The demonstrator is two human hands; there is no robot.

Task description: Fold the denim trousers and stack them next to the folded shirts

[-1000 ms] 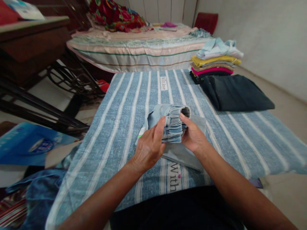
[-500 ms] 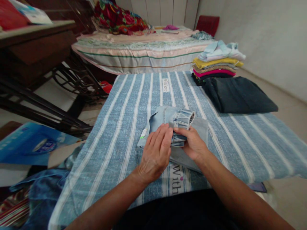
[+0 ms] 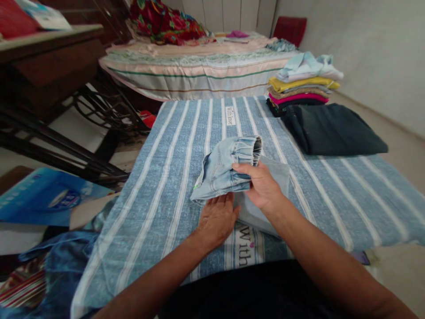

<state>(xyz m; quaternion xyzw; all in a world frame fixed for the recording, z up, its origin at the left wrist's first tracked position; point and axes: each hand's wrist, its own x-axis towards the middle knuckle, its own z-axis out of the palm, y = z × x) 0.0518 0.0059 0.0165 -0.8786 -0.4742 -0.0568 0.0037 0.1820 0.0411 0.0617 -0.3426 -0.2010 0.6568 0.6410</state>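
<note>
A folded pair of light blue jeans (image 3: 223, 170) with an elastic waistband lies in the middle of the blue and white striped sheet (image 3: 172, 146). My right hand (image 3: 262, 188) grips the upper fold of the jeans from the right and holds it raised. My left hand (image 3: 216, 220) lies flat with fingers stretched out, its fingertips slid under the lifted fold. A small green and white tag shows at the jeans' left edge.
A stack of folded clothes (image 3: 303, 82) and a folded dark garment (image 3: 332, 128) lie at the sheet's far right. A bed (image 3: 195, 66) with a red floral cloth stands behind. Dark wooden furniture (image 3: 49, 79) is at left, with a blue box (image 3: 43, 197) and denim cloth (image 3: 56, 261) below.
My right hand has lifted the top fold of the jeans. My left hand has come off the top of the jeans and slid flat under the raised fold.
</note>
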